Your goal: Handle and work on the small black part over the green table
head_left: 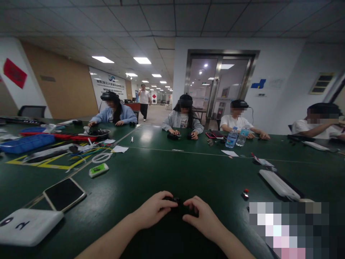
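Observation:
Low over the dark green table, my left hand (155, 210) is closed with its fingers around a small dark object (175, 199). Only the dark end of that object shows past the fingertips, so its kind is unclear. Just to the right, my right hand (201, 216) is curved with thumb and forefinger apart and nothing visible between them. Its fingertips point at the dark object, with a small gap between.
Left lie a white case (29, 226), a phone (64, 194), a green-and-white packet (98, 170) and a blue tray (27, 144). Right are a small red-topped item (245, 194), a long white device (279, 184) and water bottles (231, 138). Several people sit opposite.

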`<action>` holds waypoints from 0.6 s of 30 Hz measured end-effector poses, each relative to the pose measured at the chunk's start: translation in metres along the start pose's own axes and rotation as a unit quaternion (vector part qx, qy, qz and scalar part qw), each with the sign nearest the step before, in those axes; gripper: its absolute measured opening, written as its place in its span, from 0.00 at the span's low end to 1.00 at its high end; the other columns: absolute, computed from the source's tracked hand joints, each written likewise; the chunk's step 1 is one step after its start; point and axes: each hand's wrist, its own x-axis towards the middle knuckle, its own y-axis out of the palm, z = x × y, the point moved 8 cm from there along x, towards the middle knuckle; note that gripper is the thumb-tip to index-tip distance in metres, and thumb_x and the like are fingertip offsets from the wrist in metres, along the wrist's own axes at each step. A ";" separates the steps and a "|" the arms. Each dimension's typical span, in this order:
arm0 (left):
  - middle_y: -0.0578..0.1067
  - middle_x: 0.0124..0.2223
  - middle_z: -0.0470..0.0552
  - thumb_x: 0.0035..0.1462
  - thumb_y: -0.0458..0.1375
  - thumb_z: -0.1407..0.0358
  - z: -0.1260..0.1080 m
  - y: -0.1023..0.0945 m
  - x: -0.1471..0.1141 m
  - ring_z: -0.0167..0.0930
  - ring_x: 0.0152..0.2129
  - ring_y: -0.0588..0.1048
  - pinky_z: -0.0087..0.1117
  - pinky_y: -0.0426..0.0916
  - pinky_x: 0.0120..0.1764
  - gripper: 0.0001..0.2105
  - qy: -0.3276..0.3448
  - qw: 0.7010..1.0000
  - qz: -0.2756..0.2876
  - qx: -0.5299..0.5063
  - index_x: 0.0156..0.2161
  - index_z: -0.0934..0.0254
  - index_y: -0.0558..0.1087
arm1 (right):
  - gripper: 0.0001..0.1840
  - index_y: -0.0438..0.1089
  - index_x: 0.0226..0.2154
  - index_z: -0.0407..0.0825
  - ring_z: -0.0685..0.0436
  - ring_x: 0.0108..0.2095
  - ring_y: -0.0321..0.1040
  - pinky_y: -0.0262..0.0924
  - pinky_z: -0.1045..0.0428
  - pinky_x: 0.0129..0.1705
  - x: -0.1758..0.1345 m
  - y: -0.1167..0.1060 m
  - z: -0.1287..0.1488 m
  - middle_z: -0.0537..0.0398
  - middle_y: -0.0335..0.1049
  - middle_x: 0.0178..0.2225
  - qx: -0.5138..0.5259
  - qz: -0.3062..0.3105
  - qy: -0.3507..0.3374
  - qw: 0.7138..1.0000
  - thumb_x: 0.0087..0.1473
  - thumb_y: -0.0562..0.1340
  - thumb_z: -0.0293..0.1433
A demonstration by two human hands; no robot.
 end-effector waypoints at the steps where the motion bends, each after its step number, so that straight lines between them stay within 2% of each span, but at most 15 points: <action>1: 0.65 0.54 0.47 0.57 0.51 0.68 0.012 -0.008 -0.001 0.32 0.50 0.64 0.35 0.58 0.53 0.18 -0.017 1.000 -0.018 0.013 0.51 0.49 0.69 | 0.15 0.69 0.41 0.53 0.47 0.34 0.62 0.59 0.53 0.36 0.001 -0.003 -0.003 0.56 0.63 0.36 0.000 -0.006 0.010 1.000 0.47 0.63 0.36; 5: 0.67 0.53 0.47 0.58 0.49 0.66 0.071 -0.050 -0.016 0.31 0.48 0.67 0.33 0.60 0.52 0.17 -0.112 0.985 -0.111 0.069 0.50 0.51 0.70 | 0.13 0.69 0.42 0.52 0.47 0.34 0.63 0.60 0.52 0.36 0.003 -0.010 -0.014 0.55 0.64 0.36 0.011 -0.009 0.031 0.999 0.53 0.58 0.38; 8: 0.70 0.50 0.49 0.57 0.48 0.65 0.122 -0.086 -0.043 0.31 0.45 0.70 0.30 0.62 0.50 0.17 -0.217 0.952 -0.186 0.112 0.49 0.56 0.72 | 0.12 0.69 0.41 0.52 0.47 0.35 0.63 0.60 0.52 0.36 0.004 -0.010 -0.017 0.55 0.64 0.36 0.013 -0.006 0.024 1.000 0.53 0.58 0.36; 10: 0.71 0.49 0.53 0.57 0.48 0.65 0.153 -0.107 -0.067 0.32 0.45 0.71 0.29 0.63 0.49 0.18 -0.304 0.915 -0.231 0.133 0.50 0.61 0.71 | 0.12 0.69 0.40 0.51 0.47 0.35 0.64 0.60 0.52 0.37 0.004 -0.008 -0.016 0.55 0.65 0.36 0.014 -0.006 0.014 1.000 0.53 0.58 0.35; 12: 0.71 0.48 0.56 0.58 0.46 0.65 0.178 -0.124 -0.096 0.35 0.44 0.71 0.32 0.64 0.47 0.19 -0.412 0.852 -0.281 0.161 0.52 0.63 0.70 | 0.11 0.70 0.40 0.50 0.47 0.35 0.64 0.60 0.52 0.37 0.004 -0.007 -0.016 0.55 0.65 0.36 0.014 -0.006 0.007 1.000 0.53 0.58 0.34; 14: 0.71 0.48 0.60 0.58 0.44 0.65 0.190 -0.134 -0.121 0.39 0.44 0.71 0.36 0.65 0.46 0.20 -0.495 0.787 -0.320 0.183 0.53 0.63 0.68 | 0.10 0.70 0.39 0.50 0.47 0.35 0.65 0.60 0.53 0.37 0.004 -0.006 -0.016 0.55 0.66 0.36 0.016 -0.003 0.006 1.000 0.54 0.57 0.34; 15: 0.71 0.48 0.61 0.59 0.43 0.64 0.193 -0.137 -0.130 0.40 0.44 0.71 0.37 0.65 0.46 0.21 -0.521 0.764 -0.332 0.188 0.54 0.64 0.68 | 0.10 0.70 0.39 0.50 0.47 0.35 0.65 0.60 0.53 0.37 0.004 -0.006 -0.016 0.55 0.66 0.36 0.019 -0.001 0.007 1.000 0.54 0.57 0.34; 16: 0.70 0.49 0.62 0.59 0.43 0.64 0.194 -0.138 -0.135 0.42 0.45 0.71 0.38 0.65 0.45 0.21 -0.537 0.748 -0.339 0.192 0.54 0.64 0.67 | 0.10 0.70 0.40 0.51 0.47 0.35 0.65 0.61 0.53 0.37 0.005 -0.006 -0.017 0.55 0.66 0.36 0.022 0.002 0.007 1.000 0.54 0.57 0.34; 18: 0.70 0.50 0.63 0.58 0.43 0.64 0.194 -0.138 -0.139 0.43 0.45 0.70 0.39 0.65 0.45 0.21 -0.551 0.736 -0.342 0.193 0.55 0.64 0.66 | 0.11 0.69 0.40 0.51 0.47 0.36 0.65 0.61 0.53 0.37 0.005 -0.005 -0.019 0.55 0.67 0.37 0.027 0.005 0.008 1.000 0.54 0.57 0.34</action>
